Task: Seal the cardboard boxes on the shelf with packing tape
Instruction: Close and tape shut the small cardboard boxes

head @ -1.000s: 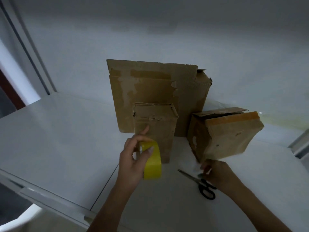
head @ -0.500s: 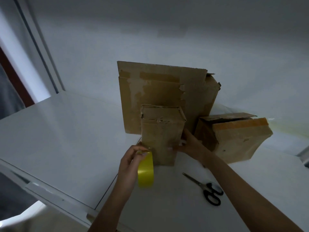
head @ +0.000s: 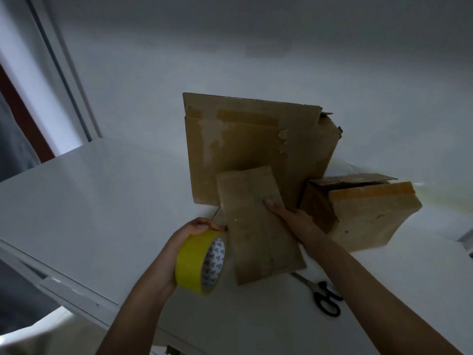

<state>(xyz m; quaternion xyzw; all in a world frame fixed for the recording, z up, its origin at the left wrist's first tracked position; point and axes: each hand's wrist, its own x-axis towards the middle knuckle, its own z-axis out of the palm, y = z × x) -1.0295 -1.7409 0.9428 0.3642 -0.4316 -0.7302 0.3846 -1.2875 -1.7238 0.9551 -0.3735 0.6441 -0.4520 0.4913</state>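
A small cardboard box (head: 256,226) lies tipped toward me on the white shelf (head: 89,213), its broad face up. My right hand (head: 289,216) holds it by the right edge, thumb on top, fingers hidden behind. My left hand (head: 184,242) grips a roll of yellow packing tape (head: 197,265) just left of that box. A large flat cardboard box (head: 243,149) stands upright against the wall behind. A third box (head: 363,213) with an open flap sits tilted at the right.
Black-handled scissors (head: 322,295) lie on the shelf by my right forearm. The shelf's front edge (head: 64,285) runs along the lower left. A white wall (head: 256,60) backs the boxes, and a window frame (head: 64,85) stands at the left.
My right hand left the scissors, took the small box by its right side and tipped it down from upright toward me. The tape roll in my left hand turned to show its core.
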